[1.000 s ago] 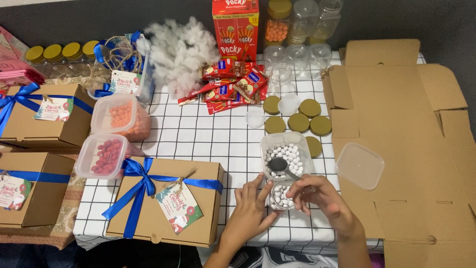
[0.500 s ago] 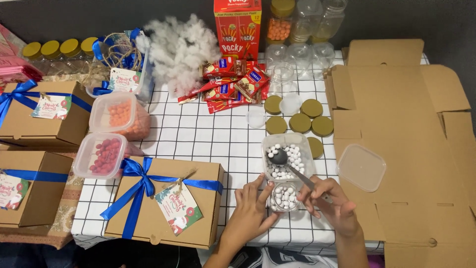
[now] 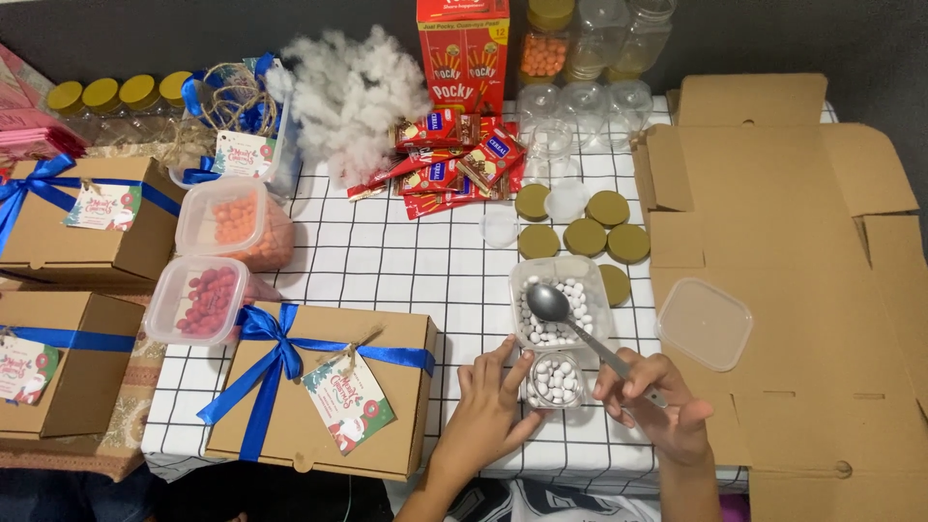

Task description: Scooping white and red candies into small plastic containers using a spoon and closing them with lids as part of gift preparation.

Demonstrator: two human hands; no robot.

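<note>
My right hand point(image 3: 650, 400) grips the handle of a metal spoon point(image 3: 549, 303), whose empty bowl hovers over a clear plastic tub of white candies point(image 3: 562, 305). Just in front of the tub stands a small clear jar point(image 3: 554, 380) partly filled with the same white candies. My left hand point(image 3: 490, 410) rests on the checked tablecloth beside the jar, fingers spread and touching its left side.
A brown gift box with blue ribbon and tag point(image 3: 322, 389) lies left of my hands. The tub's clear lid point(image 3: 703, 323) sits on flattened cardboard point(image 3: 802, 280) at right. Gold jar lids point(image 3: 584, 235), empty jars point(image 3: 584, 101), snack packets point(image 3: 455, 159), tubs of orange point(image 3: 235, 221) and red candies point(image 3: 206, 298) lie beyond.
The spoon has lifted from the small jar and swung back over the tub of white candies. My left hand stays beside the jar.
</note>
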